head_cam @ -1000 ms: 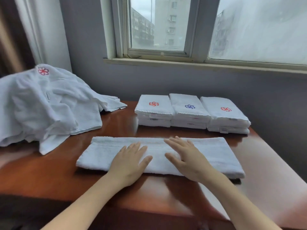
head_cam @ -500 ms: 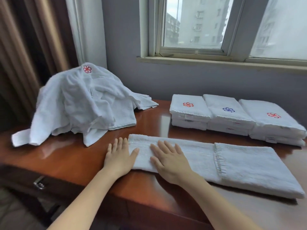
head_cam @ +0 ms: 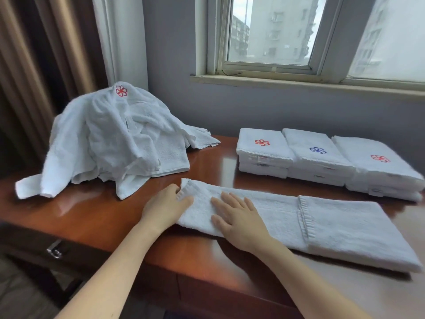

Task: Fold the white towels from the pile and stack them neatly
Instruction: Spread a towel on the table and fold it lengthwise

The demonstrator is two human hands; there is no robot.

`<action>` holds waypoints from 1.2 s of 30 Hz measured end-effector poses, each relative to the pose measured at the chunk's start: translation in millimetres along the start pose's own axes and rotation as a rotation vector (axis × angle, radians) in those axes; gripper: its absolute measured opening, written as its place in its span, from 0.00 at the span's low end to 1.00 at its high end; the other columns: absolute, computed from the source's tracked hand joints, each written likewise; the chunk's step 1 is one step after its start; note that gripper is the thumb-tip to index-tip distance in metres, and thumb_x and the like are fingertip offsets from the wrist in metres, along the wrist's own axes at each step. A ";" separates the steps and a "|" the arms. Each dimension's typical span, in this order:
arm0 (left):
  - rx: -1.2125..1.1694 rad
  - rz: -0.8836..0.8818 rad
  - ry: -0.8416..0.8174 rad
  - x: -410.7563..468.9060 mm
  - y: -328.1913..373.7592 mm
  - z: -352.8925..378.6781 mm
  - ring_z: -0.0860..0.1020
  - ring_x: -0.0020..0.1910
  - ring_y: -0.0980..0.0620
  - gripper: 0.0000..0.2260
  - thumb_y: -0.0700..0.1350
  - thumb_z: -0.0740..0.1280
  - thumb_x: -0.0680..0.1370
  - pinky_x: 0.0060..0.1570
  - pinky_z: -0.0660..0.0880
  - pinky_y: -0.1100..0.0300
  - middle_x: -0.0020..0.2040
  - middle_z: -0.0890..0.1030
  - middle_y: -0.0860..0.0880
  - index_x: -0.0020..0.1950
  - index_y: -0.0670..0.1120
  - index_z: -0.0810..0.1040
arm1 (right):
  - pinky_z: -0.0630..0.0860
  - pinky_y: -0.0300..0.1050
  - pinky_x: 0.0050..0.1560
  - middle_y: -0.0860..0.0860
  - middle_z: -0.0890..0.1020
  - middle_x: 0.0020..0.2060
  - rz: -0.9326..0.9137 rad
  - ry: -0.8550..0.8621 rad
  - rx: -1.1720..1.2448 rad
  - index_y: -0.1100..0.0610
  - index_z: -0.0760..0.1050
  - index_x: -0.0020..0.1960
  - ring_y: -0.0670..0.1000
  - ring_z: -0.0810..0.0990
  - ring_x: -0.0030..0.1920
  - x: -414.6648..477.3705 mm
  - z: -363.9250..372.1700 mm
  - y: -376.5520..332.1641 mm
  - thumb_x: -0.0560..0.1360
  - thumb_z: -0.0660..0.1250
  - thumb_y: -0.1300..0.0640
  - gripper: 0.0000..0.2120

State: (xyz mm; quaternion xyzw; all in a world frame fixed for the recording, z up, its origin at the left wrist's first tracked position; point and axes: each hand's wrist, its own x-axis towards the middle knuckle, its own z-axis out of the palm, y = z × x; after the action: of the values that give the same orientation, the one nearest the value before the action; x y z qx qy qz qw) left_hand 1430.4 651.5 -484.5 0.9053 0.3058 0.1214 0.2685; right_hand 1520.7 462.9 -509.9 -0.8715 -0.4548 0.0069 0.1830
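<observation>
the wooden table (head_cam: 96, 217) filled the lower view, set under a window (head_cam: 271, 31), with a brown curtain (head_cam: 34, 65) at far left. the pile of unfolded white towels (head_cam: 110, 139) sat heaped at the table's left rear, a red flower mark at its top. the long folded towel (head_cam: 340, 226) lay flat along the near edge, close to the pile but apart from it. three stacks of folded towels (head_cam: 317, 155) stood side by side near its far edge. the right hand (head_cam: 239, 219) pressed flat on its left part, fingers straight and spread. the left hand (head_cam: 164, 207) gripped its left end, fingers curled under the edge, thumb on top. a metal drawer handle (head_cam: 54, 249) showed below the table's front.
</observation>
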 end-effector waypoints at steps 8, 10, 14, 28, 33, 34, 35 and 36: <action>-0.535 0.226 0.014 -18.3 66.5 -9.0 0.76 0.52 0.63 0.22 0.49 0.69 0.76 0.43 0.72 0.68 0.54 0.78 0.58 0.67 0.55 0.65 | 0.77 0.49 0.61 0.44 0.82 0.58 0.178 0.073 1.017 0.45 0.78 0.62 0.45 0.81 0.57 -8.8 -67.3 -13.5 0.79 0.64 0.44 0.14; -0.640 0.276 -0.042 -28.2 92.3 -7.8 0.78 0.51 0.64 0.32 0.56 0.66 0.77 0.43 0.72 0.68 0.57 0.78 0.57 0.78 0.53 0.57 | 0.80 0.53 0.57 0.50 0.84 0.55 0.187 0.029 1.185 0.50 0.79 0.60 0.52 0.83 0.56 -13.1 -88.8 -8.8 0.78 0.64 0.42 0.17; -0.889 0.366 -0.214 -41.5 141.6 10.1 0.81 0.42 0.57 0.33 0.60 0.55 0.78 0.37 0.75 0.64 0.58 0.83 0.54 0.80 0.54 0.48 | 0.82 0.53 0.51 0.55 0.85 0.49 0.208 0.129 1.184 0.56 0.80 0.56 0.54 0.84 0.49 -33.9 -122.9 22.1 0.74 0.68 0.53 0.12; -0.395 0.649 -0.288 -73.9 249.0 125.9 0.65 0.73 0.56 0.22 0.50 0.58 0.83 0.74 0.59 0.53 0.75 0.67 0.54 0.77 0.50 0.62 | 0.76 0.54 0.48 0.61 0.81 0.50 0.552 0.468 1.221 0.63 0.78 0.60 0.59 0.81 0.49 -139.3 -164.5 163.0 0.70 0.56 0.73 0.23; -0.172 0.654 -0.318 -77.8 259.6 153.2 0.55 0.77 0.57 0.23 0.51 0.52 0.84 0.77 0.43 0.51 0.78 0.61 0.55 0.79 0.50 0.58 | 0.76 0.52 0.50 0.65 0.81 0.53 0.577 0.465 1.281 0.62 0.79 0.58 0.60 0.81 0.51 -151.9 -152.3 188.2 0.67 0.55 0.75 0.25; -0.144 0.660 -0.314 -78.0 259.9 157.1 0.54 0.77 0.57 0.23 0.52 0.52 0.84 0.76 0.41 0.51 0.78 0.60 0.55 0.79 0.50 0.57 | 0.77 0.51 0.49 0.65 0.81 0.55 0.576 0.454 1.286 0.63 0.79 0.59 0.60 0.81 0.51 -153.8 -150.1 191.4 0.66 0.55 0.75 0.26; -0.102 0.670 -0.302 -78.2 259.4 160.4 0.53 0.78 0.57 0.23 0.52 0.51 0.84 0.76 0.41 0.51 0.79 0.59 0.55 0.79 0.50 0.56 | 0.78 0.50 0.48 0.65 0.81 0.57 0.588 0.450 1.279 0.62 0.77 0.61 0.59 0.82 0.52 -155.4 -148.2 194.2 0.66 0.55 0.75 0.27; -0.041 0.684 -0.286 -78.5 258.3 163.5 0.52 0.78 0.57 0.24 0.53 0.51 0.84 0.76 0.40 0.52 0.79 0.57 0.54 0.80 0.49 0.55 | 0.79 0.47 0.45 0.63 0.81 0.57 0.626 0.458 1.250 0.60 0.75 0.64 0.58 0.83 0.52 -157.0 -147.4 196.0 0.66 0.55 0.75 0.29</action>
State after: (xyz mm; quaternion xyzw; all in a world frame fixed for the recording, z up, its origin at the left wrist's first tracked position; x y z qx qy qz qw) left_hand 1557.8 362.8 -479.2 0.9575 -0.0575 0.0823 0.2704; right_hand 1609.9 190.1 -460.4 -0.6731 -0.0462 0.1346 0.7257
